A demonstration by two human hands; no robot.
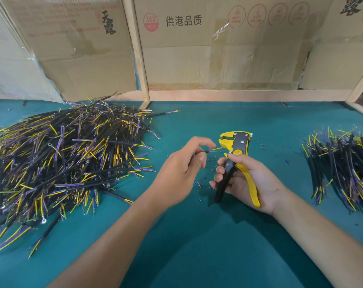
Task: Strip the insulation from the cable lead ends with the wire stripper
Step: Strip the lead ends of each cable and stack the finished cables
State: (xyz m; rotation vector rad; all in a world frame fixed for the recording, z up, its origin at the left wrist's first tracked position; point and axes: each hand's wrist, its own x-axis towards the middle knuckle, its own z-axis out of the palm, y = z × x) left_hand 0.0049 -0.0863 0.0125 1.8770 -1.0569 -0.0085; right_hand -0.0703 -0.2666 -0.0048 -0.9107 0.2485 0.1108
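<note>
My left hand [183, 169] pinches a short black cable [206, 151] between thumb and fingers; its yellow and blue leads point right toward the stripper's jaws. My right hand [251, 179] grips the yellow-and-black wire stripper [235, 151] by its two handles, head up, jaws facing left. The lead tips sit just at the jaw opening, and I cannot tell whether they are inside. Most of the cable is hidden behind my left hand.
A large heap of black cables [68, 161] with yellow and purple leads lies on the green table [197, 246] at the left. A smaller bundle [342, 169] lies at the right. Tiny blue insulation scraps [199, 183] are scattered between my hands. Cardboard boxes [218, 48] and a wooden frame stand behind.
</note>
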